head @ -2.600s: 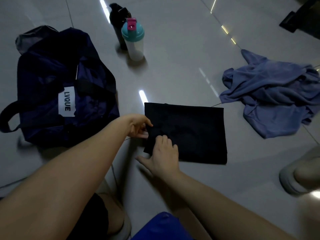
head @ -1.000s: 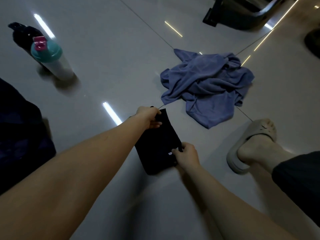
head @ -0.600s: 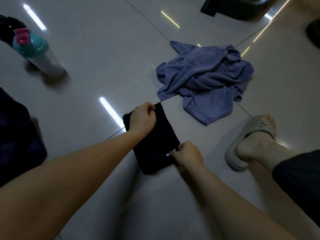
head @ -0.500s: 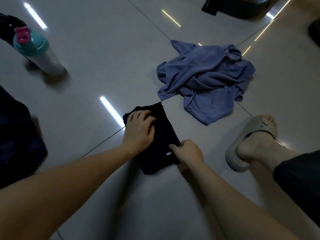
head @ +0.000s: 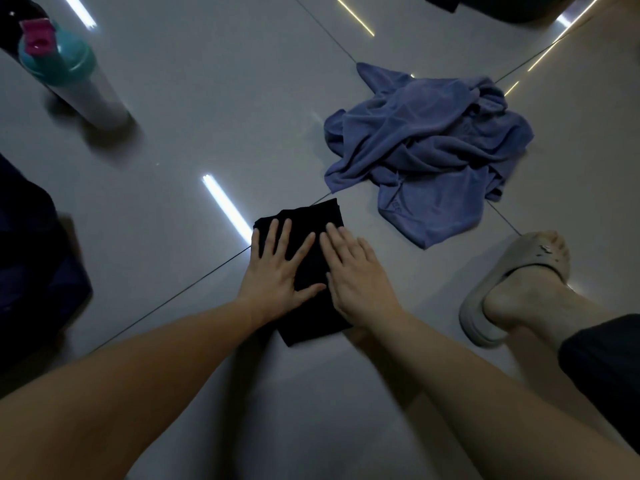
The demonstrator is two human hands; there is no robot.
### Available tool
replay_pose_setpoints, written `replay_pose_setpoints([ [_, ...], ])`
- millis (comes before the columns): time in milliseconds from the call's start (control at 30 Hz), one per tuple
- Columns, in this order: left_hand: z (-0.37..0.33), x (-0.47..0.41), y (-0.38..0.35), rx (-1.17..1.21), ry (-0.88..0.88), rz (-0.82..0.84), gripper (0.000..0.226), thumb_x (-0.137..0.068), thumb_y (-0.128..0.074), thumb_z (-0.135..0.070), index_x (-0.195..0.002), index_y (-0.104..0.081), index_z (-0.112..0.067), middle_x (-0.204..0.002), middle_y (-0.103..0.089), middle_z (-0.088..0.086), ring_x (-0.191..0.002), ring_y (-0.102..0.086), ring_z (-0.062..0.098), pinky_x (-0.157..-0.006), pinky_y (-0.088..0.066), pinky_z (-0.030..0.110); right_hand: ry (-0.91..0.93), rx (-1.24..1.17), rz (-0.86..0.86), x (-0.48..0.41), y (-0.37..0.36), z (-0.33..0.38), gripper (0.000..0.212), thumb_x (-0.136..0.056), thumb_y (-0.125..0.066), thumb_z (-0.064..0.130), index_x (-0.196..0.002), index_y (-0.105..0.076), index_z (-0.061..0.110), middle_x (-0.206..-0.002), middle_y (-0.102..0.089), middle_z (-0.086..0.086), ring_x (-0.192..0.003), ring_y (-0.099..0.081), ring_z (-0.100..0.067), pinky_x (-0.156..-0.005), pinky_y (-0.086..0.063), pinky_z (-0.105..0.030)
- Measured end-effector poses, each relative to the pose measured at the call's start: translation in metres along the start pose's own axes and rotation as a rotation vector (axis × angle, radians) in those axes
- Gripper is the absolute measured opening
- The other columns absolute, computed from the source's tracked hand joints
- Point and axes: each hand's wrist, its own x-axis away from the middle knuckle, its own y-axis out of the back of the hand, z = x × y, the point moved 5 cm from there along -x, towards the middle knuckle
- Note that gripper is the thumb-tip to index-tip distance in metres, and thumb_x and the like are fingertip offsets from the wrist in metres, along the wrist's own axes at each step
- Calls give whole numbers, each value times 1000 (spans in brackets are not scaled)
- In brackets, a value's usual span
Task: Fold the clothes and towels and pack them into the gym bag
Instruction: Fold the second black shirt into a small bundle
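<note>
Black garment (head: pixel 308 271), folded small, center frame; left hand (head: pixel 277 271) and right hand (head: pixel 356 275) press it, fingers flat. Glossy grey tile floor (head: pixel 207 133), blue towel (head: pixel 426 147) crumpled upper right.

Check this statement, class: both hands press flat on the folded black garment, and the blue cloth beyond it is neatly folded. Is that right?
One detail is wrong: in the head view the blue cloth lies crumpled in a heap, not folded. The left hand and right hand do press flat on the folded black garment.
</note>
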Motion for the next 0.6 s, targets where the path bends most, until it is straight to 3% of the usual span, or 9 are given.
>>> replay_pose_setpoints([
  [133,2,1,-2,51,5,12,104,-85,-17,-88,-163,-5,-21,-169,-1,19,-156,6,36,-123,-1,62,-22,-3,184,7,-37,-25,75,-101,-22,54,-161,-12,11,-169,-5,-5,-156,-6,-24,-124,-17,-48],
  [233,5,-2,0,82,23,6,102,-88,-20,-86,-163,-9,-18,-169,-2,14,-156,5,31,-124,-1,58,-33,8,162,10,-45,-27,76,-100,-20,56,-161,-10,12,-169,-4,-5,-156,-5,-24,-125,-10,-47],
  [333,18,-13,24,176,37,-125,77,-93,-37,-67,-153,-39,-19,-158,-36,12,-147,-31,31,-122,-19,48,-8,51,75,-4,-23,-23,68,-100,-29,54,-150,-41,11,-159,-36,-9,-143,-37,-31,-117,-29,-51],
  [400,37,-24,45,217,118,-228,68,-86,-52,-61,-139,-53,-17,-139,-51,10,-127,-49,32,-107,-35,45,-5,46,-1,-29,-1,-26,51,-99,-40,48,-132,-54,12,-140,-53,-10,-121,-53,-32,-103,-40,-47],
  [467,59,-33,57,253,262,-185,77,-77,-66,-67,-135,-55,-18,-129,-55,8,-119,-53,30,-99,-43,45,-101,-91,13,-62,15,-31,57,-96,-55,46,-139,-45,10,-137,-48,-13,-118,-50,-35,-95,-45,-47],
  [533,70,-39,60,300,363,-15,89,-67,-75,-72,-135,-53,-19,-126,-56,6,-118,-54,29,-97,-47,44,-273,-287,180,-95,17,-39,87,-89,-68,48,-153,-24,8,-147,-37,-17,-129,-43,-37,-101,-45,-48],
  [600,71,-44,59,346,401,125,85,-67,-83,-62,-131,-50,-18,-123,-58,5,-115,-56,28,-93,-49,43,-440,-456,347,-119,14,-44,102,-81,-80,42,-154,-18,5,-144,-39,-19,-128,-45,-37,-99,-48,-45],
])
